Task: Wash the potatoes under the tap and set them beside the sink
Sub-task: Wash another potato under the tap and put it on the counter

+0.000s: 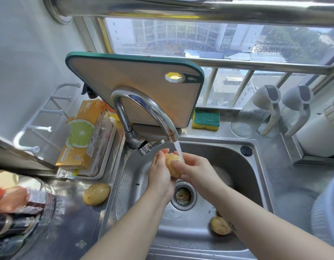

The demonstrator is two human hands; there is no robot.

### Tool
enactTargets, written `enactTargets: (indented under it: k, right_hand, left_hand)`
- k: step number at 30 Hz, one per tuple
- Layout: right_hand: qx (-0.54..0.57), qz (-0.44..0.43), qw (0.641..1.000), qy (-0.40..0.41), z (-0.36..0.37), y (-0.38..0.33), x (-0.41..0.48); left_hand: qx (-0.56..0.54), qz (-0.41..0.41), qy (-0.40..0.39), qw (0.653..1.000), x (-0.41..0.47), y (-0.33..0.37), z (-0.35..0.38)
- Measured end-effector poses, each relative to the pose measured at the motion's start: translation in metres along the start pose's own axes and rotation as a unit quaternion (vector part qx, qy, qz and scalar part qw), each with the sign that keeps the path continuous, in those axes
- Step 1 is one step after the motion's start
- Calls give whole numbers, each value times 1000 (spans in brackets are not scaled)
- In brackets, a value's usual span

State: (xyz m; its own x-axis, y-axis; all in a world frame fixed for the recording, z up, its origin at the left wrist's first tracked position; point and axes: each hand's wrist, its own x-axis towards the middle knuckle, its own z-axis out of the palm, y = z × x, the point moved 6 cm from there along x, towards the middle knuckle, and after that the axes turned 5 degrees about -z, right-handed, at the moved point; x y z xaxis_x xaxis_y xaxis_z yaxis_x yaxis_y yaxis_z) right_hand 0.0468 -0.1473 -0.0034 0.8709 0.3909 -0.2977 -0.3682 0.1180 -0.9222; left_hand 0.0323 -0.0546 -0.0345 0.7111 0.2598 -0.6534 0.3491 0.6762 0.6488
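Observation:
A yellow potato (172, 164) is held between my left hand (159, 175) and my right hand (195, 168) over the steel sink (243, 166). Water runs from the curved chrome tap (143, 107) onto the potato. A wet potato (96, 194) lies on the counter left of the sink. Another potato (220, 225) lies in the sink basin at the lower right, partly hidden by my right forearm. The drain strainer (183, 196) sits below my hands.
A cutting board (143, 87) leans against the window behind the tap. A sponge (206, 120) lies right of it. Orange boxes (83, 134) sit in a tray at the left. Clear jugs (256, 113) stand at the right, a bottle (18, 201) at the lower left.

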Motion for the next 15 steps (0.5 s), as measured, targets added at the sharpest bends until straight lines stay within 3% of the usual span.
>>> enactTargets:
  k: [6,10,15]
  right_hand:
    - [102,70,990,74,-4,18,2]
    - [72,52,988,122,-6,21,1]
    - [111,6,984,136,-7,19,-3]
  left_hand:
    - [80,75,-49,993,-10,-6,0]
    - [128,66,-64,988,-15,-17,-5]
    - [97,106,13,990,-9,-8,4]
